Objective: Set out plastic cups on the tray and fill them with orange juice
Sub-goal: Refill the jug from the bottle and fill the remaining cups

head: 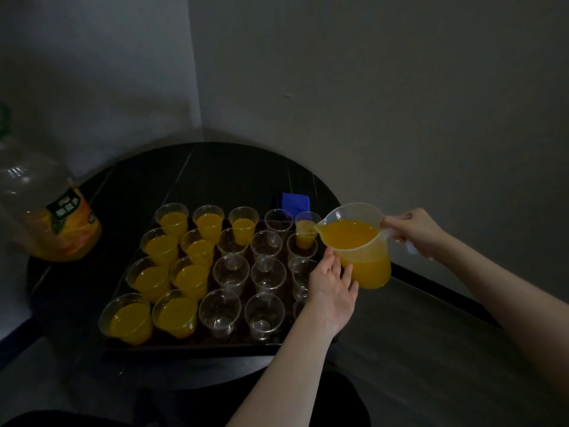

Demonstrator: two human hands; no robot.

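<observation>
A dark tray (191, 346) lies on a round dark worktop (215, 167) set into the corner of two grey walls, and clear plastic cups stand on the tray in rows. The two columns at the tray's left edge hold orange juice, for example the cup at the near left corner (126, 318); the back row also has filled cups, with a third one (243, 224) toward the middle. At the tray's far right corner a cup (305, 229) is partly filled. Most cups in the middle and right columns are clear and hold no juice, such as one in the near row (264, 315). A translucent plastic jug (357, 245) with orange juice is held above the tray's right edge, tilted so its spout touches or sits just over the rim of the far right cup. The right hand (414, 231) grips the jug's handle, its fingers curled around it. The left hand (332, 288) is under the jug's near side, fingers straight and spread, the tips touching the jug wall. A large juice bottle (52, 217), mostly drained, stands near the worktop's left edge, well apart from the tray. A blue cloth (295, 202) lies behind the tray's far edge.
</observation>
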